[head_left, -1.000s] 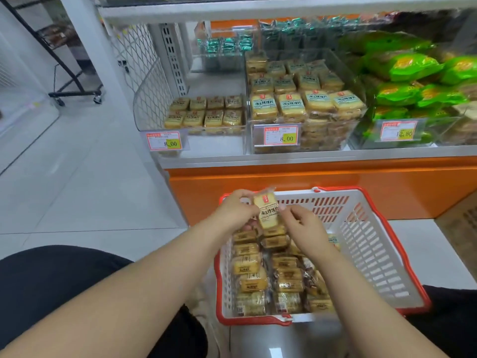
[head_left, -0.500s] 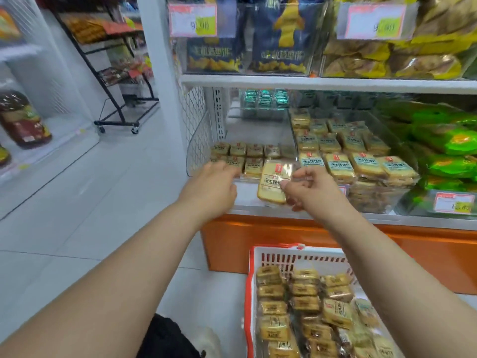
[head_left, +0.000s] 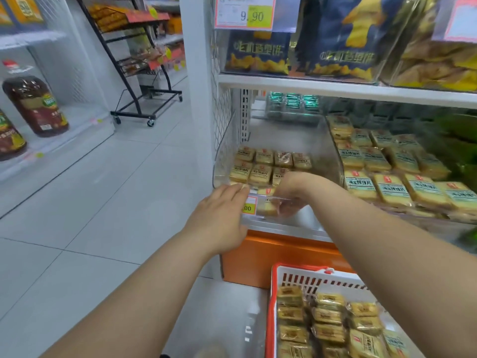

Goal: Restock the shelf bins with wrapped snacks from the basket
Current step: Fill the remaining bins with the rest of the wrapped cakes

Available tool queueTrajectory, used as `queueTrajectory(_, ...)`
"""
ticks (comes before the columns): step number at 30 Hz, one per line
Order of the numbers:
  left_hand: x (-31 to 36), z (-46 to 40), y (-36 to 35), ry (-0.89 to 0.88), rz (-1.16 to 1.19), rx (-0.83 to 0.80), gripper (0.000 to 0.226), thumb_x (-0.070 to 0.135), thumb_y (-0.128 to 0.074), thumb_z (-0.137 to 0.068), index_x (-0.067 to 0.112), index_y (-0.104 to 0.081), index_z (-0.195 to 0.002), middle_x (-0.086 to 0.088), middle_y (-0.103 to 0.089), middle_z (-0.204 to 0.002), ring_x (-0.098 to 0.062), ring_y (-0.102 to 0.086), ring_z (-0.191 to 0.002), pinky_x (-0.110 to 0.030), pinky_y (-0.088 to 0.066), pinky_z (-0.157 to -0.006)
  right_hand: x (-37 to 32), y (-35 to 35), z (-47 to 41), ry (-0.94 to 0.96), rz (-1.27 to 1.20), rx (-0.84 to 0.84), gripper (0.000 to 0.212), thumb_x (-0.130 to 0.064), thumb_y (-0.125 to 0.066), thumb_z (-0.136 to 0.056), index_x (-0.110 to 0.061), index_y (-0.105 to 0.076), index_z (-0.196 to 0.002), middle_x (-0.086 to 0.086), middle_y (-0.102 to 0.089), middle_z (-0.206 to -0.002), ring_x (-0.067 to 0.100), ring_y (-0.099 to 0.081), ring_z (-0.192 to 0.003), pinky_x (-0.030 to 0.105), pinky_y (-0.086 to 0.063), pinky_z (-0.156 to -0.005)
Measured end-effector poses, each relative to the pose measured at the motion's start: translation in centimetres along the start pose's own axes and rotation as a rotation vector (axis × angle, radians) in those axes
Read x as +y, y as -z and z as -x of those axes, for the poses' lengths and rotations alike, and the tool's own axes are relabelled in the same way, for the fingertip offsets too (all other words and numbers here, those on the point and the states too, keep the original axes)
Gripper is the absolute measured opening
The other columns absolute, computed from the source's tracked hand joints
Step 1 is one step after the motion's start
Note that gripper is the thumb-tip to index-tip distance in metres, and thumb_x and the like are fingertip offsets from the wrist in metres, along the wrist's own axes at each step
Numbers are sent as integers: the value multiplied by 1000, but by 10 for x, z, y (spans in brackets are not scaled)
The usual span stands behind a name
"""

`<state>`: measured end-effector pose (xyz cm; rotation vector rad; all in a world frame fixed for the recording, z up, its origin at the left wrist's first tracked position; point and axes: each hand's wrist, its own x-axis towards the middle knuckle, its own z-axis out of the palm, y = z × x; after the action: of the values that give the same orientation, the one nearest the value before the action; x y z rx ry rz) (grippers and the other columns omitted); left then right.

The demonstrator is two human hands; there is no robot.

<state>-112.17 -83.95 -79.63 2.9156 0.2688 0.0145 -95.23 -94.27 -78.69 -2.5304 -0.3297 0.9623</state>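
Snack (head_left: 267,206) is sitting low at front of clear bin (head_left: 333,161), right hand (head_left: 290,193) pinching it inside. Left hand (head_left: 219,215) is resting flat, fingers straight, on bin's front edge. Basket (head_left: 273,301) w/ more snacks is sitting below.

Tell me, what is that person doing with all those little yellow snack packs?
A person is filling a shop shelf. The right hand reaches over the front wall of the clear bin and holds a wrapped snack low inside it, in front of the rows there. The left hand rests against the bin's front edge by the price tag. The red and white basket below holds many more snacks.
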Motion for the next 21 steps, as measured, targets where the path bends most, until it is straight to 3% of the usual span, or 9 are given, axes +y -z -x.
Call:
queueTrajectory(4, -3, -2, -2, -16, 24, 6, 79, 32, -55, -92, 22, -10, -156, 6, -8, -163, -15, -4, -148, -33, -17, -120, -7, -2, -3, 22, 83, -17, 13, -1, -67, -85, 5, -67, -97, 20, -74, -92, 31, -73, -85, 46, -57, -86)
queueTrajectory(9, -2, -2, -3, -11, 34, 6, 81, 32, -56, -92, 22, -9, -156, 6, -8, -163, -14, -3, -148, -34, -16, -120, -12, -6, -5, 82, 0, -41, 12, 3, -59, -88, 7, -67, -96, 19, -74, -89, 29, -73, -89, 44, -56, -90)
queueTrajectory(14, 1, -1, -3, 3, 6, 8, 80, 33, -56, -93, 21, -8, -156, 4, -8, -163, -16, -4, -149, -35, -16, -120, -2, 3, 3, 104, -15, -22, 13, -6, -60, -91, 2, -71, -92, 8, -74, -72, 15, -71, -60, 30, -61, -71)
queueTrajectory(18, 5, -1, -3, 21, -39, 39, 76, 35, -54, -95, 20, -11, -156, 1, -12, -163, -17, -8, -149, -36, -19, -119, 7, 9, 14, 142, -29, 44, 21, -9, -53, -96, 3, -70, -96, 12, -75, -81, 22, -72, -73, 38, -60, -80)
queueTrajectory(21, 14, 2, -6, 27, -22, 66, 71, 33, -53, -96, 18, -16, -155, 0, -13, -163, -18, -11, -149, -37, -23, -118, 18, 9, 31, 289, -81, 199, 22, -10, -52, -96, 1, -69, -105, 15, -73, -94, 20, -69, -81, 34, -59, -77)
